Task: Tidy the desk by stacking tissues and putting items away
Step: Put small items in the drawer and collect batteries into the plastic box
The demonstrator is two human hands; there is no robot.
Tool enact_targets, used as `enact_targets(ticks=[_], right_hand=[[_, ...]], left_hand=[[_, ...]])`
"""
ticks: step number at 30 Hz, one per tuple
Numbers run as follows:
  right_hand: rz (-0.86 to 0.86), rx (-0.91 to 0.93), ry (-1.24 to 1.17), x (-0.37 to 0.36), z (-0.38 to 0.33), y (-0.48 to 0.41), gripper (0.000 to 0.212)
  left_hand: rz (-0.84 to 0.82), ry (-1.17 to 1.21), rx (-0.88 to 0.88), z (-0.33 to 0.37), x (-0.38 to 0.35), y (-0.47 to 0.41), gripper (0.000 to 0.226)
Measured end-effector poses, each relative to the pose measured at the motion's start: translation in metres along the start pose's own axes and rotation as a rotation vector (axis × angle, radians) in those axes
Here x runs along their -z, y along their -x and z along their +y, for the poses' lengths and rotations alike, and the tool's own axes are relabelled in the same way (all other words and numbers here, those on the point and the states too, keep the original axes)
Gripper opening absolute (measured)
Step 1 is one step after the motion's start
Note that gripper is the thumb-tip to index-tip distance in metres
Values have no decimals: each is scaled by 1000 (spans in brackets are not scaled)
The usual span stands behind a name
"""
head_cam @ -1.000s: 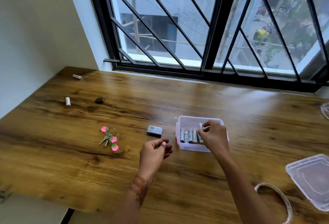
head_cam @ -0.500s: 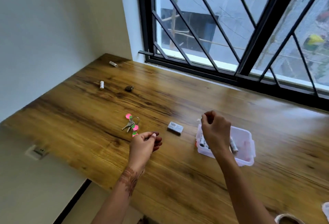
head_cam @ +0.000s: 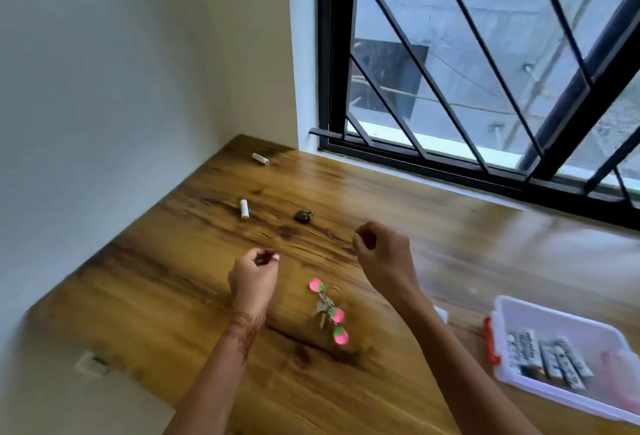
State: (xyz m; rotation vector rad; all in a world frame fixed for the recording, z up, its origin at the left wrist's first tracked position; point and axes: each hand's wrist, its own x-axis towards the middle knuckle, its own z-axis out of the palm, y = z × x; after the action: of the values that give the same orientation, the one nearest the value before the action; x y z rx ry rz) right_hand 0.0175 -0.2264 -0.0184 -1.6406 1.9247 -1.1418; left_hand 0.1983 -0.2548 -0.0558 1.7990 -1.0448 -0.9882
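Note:
My left hand (head_cam: 254,279) hovers over the wooden desk (head_cam: 173,282) with its fingers curled against the thumb; I see nothing in it. Further right, my right hand (head_cam: 384,254) is also raised, fingers curled and holding nothing visible. Beyond both hands lie two loose white batteries, one (head_cam: 244,209) near the wall and one (head_cam: 260,158) in the far corner. A clear plastic box (head_cam: 554,313) with a red latch stands at the right edge, with several batteries (head_cam: 550,356) in it.
A key bunch with pink-green tags (head_cam: 329,310) lies between my forearms. A small dark object (head_cam: 303,216) sits just beyond my hands. A small pale item (head_cam: 441,313) peeks out behind my right forearm. A white wall borders the desk's left, a barred window (head_cam: 450,88) its back.
My right hand left the box and swung left and forward over the desk. My left hand also moved forward. The view turned left, so the box now sits at the right edge.

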Motion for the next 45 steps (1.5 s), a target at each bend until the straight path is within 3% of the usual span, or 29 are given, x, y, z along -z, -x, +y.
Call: enact_targets(ticks=[5,12,16,23,28,32,34,40,45], right_hand=[[-119,21,78,-56,-29,-47,11],[-311,110,270,-136,-55,-124,24],[-388,152,381,-185,-45,-177,35],[-407,239,557,-235,-41,-249,53],[-356,290,691,-255,-34,-261,51],[-201,328,601,-247,-36,-243,31],[-178,224,483,-239,-41,-228,22],[-145,-67,180,-184,-40,-163,21],[-20,-321,-143,-117,-32,-97,14]], left_hand=[[37,-120,-37,15,17,-81,25],[-82,-244,-67,28,12,-166,48],[-88,-343,-112,29,7,-184,35],[-60,-355,-181,15,0,-200,35],[-80,-318,-145,6,-3,-208,36],[-86,-322,-120,10,-1,-204,35],[-92,-350,-116,14,0,-200,35],[-169,-431,-181,26,-1,-169,31],[-327,-285,-248,41,-17,-119,27]])
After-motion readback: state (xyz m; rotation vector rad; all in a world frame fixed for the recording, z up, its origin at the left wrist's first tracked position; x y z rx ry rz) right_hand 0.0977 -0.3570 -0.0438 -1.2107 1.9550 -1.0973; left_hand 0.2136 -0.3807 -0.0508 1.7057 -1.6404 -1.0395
